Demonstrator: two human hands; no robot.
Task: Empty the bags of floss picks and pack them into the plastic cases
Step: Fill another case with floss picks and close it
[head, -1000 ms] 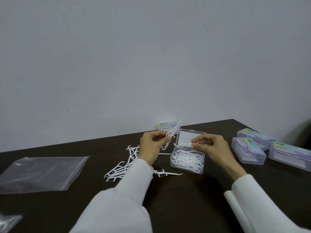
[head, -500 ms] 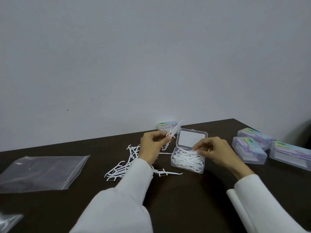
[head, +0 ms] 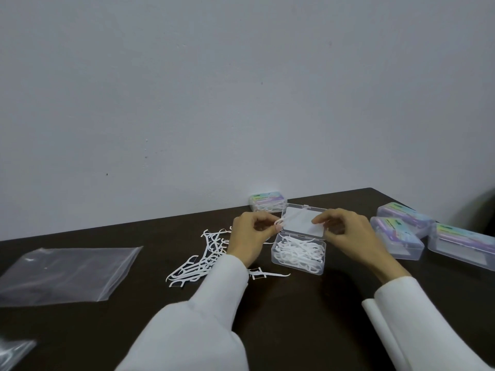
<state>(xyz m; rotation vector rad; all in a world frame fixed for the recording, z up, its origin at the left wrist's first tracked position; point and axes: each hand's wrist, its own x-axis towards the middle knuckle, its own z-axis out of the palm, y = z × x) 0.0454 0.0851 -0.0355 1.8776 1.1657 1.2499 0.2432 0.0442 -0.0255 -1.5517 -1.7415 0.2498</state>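
An open clear plastic case [head: 276, 257] sits mid-table, partly filled with white floss picks [head: 298, 250], its lid [head: 305, 223] raised behind it. Just left of the lid, my left hand [head: 250, 234] pinches a small bunch of picks at its fingertips. My right hand [head: 348, 234] hovers over the case's right side with fingers loosely curled near the lid; I see nothing held in it. A pile of loose picks [head: 201, 263] lies left of the case, partly hidden by my left wrist. One pick [head: 267, 275] lies alone in front.
An empty clear zip bag [head: 67, 274] lies flat at the left, and another bag's corner [head: 10, 354] shows at the bottom left. Three closed cases [head: 396, 239] stand at the right, and one [head: 267, 200] against the wall. The table's far edge meets the wall.
My right hand lowered a pick into the open case, then rose to the lid level toward my left hand. My left hand stayed put with its bunch.
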